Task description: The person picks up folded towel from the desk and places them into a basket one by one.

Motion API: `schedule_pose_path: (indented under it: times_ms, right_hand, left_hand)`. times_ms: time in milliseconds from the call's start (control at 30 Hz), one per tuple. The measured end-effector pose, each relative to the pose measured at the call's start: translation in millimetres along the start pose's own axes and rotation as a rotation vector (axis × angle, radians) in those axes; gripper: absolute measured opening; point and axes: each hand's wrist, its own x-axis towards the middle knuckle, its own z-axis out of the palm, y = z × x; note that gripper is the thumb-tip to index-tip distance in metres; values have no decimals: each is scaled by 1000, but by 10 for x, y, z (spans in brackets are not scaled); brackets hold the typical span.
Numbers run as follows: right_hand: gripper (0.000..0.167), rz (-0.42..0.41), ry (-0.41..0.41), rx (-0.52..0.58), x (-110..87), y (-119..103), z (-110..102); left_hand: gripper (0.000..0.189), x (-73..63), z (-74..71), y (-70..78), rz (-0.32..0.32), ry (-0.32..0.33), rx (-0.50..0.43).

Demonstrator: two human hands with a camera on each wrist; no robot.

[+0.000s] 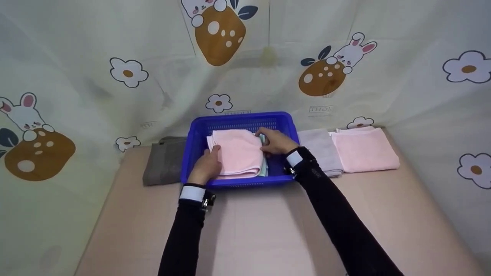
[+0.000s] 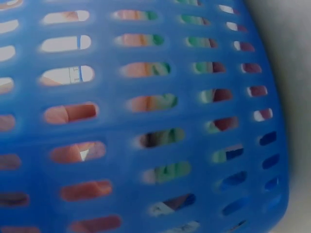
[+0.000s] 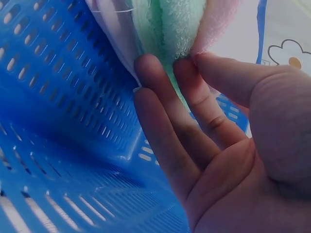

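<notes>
A blue plastic basket holds a folded pink towel on top of a mint-green towel. My left hand holds the pink towel's left edge, thumb on top, its other fingers mostly hidden. At the far right corner, my right hand pinches the pink towel between thumb and index finger. In the right wrist view, the other fingers of that hand reach along the mint-green towel. Through the slots of the basket, the left wrist view shows bits of skin and green cloth.
Left of the basket lies a folded dark grey towel. On the right side are a light grey towel and another folded pink towel. A patterned curtain hangs behind the beige tabletop.
</notes>
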Motion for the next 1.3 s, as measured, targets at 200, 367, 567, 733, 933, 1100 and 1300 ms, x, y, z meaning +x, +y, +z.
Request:
schedule_pose_path:
  times_ms: [200,367,567,733,933,1100,1300]
  right_hand:
    - [45,22,3,-37,-4,4,-3]
    - [46,42,14,-56,-11,11,-9]
    - [46,40,21,-61,5,1,-5]
    - [45,47,15,-48,14,7,2]
    - [45,43,11,-30,28,4,21]
    - [47,26,-1,-46,45,-20,20]
    - [46,35,-7,-36,29,6,3]
  left_hand:
    - [62,11,7,4,14,5,5]
    - [62,26,16,-11,10,0,5]
    - [63,21,-1,-19,-21,-4,-6]
    - [64,24,3,-22,-23,-5,-13]
    - [63,17,-6,-45,-14,-2,-16]
    - [62,0,-24,-65,-9,16,-10]
    - [61,13,-3,-47,14,21,-30]
